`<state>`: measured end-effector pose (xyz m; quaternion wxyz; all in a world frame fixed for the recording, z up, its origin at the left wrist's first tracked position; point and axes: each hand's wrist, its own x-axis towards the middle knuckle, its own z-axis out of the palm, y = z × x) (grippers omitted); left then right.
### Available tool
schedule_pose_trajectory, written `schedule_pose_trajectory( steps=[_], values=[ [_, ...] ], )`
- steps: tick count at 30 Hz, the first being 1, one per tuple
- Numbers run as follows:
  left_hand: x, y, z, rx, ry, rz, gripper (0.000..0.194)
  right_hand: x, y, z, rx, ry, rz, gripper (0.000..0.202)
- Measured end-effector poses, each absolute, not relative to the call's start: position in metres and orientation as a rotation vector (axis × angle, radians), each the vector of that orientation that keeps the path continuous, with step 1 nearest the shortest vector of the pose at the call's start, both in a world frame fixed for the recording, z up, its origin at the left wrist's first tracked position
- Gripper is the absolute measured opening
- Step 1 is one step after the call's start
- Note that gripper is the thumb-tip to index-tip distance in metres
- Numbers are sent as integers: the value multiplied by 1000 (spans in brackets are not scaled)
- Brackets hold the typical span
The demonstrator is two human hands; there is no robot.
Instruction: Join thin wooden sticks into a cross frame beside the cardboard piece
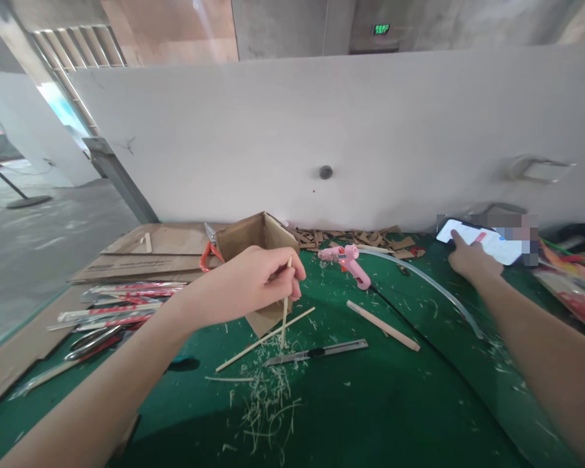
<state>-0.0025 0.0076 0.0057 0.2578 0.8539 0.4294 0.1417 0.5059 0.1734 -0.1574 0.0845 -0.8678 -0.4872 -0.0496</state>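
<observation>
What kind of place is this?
Probably a craft workspace: a pink glue gun, a utility knife and wood shavings lie on a green table.

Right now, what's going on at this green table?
A person's left hand holds a thin wooden stick upright above the green table, near a cutter knife and scattered shavings. Their right hand touches the lit screen of a phone. A pink glue gun lies between the hands, and a cardboard box stands behind the left one.
</observation>
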Motion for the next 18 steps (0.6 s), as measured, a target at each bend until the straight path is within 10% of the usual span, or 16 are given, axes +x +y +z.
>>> schedule_pose_trajectory(
  steps=[18],
  values=[
    [-2,7,7,2290,1132,397,23,505,169,-157,-2554,-1474,-175,52]
  ],
)
